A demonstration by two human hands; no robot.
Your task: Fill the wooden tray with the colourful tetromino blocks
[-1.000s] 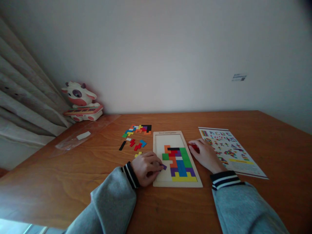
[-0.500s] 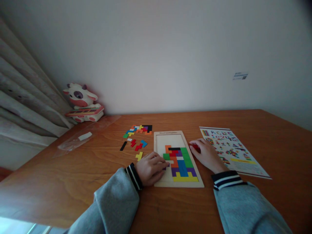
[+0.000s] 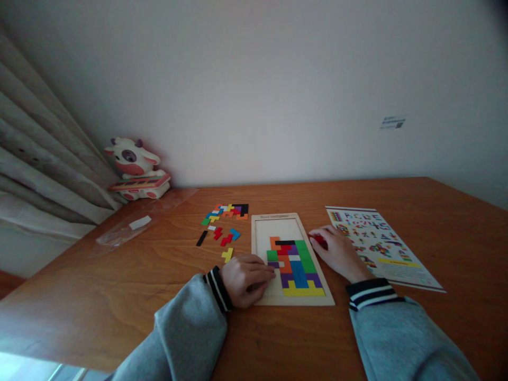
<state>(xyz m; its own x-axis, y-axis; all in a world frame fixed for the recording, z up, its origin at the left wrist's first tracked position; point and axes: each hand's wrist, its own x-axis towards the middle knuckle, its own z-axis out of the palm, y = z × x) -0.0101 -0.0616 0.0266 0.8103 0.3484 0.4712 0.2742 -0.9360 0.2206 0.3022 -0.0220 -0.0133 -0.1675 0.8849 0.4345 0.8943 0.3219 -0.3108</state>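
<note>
A pale wooden tray (image 3: 296, 300), partly filled with coloured pieces (image 3: 299, 273), lies flat on the surface (image 3: 138, 291), a purple piece (image 3: 273, 265) near its left edge, a partly hidden red piece (image 3: 317, 240) beside its right.

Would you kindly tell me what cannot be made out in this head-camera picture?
All in the head view:
Red piece: full shape hidden by the right hand.
Wooden tray: part of its left rim covered by the left hand.
Printed sheet: text too small.
Wall label: too small, blurred.
Curtain: cut off by the left edge.
</note>
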